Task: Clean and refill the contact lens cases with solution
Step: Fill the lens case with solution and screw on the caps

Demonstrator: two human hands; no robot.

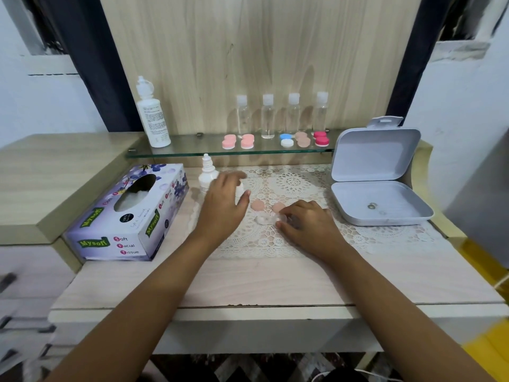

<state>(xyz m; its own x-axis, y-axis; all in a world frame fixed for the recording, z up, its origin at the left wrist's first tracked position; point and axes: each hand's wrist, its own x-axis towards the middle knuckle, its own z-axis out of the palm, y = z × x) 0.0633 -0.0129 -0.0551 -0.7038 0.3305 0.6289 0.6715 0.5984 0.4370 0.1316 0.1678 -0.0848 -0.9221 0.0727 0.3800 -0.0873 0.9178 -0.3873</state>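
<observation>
The tissue box [129,213] is purple-flowered, the mat [292,183] white lace, the caps [258,204] peach.

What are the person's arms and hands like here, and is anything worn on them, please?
The left forearm and right forearm are bare as far as the frame's lower edge: no sleeves, watch or bracelet. The left grip and right grip show no gloves or rings, though the left is motion-blurred.

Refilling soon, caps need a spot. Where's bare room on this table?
Free: the wood strip between the lace mat and the table's front edge; also the mat corner before the grey box. Crowded: mat centre, with left hand, right hand, lens case, peach caps and dropper bottle.
</observation>
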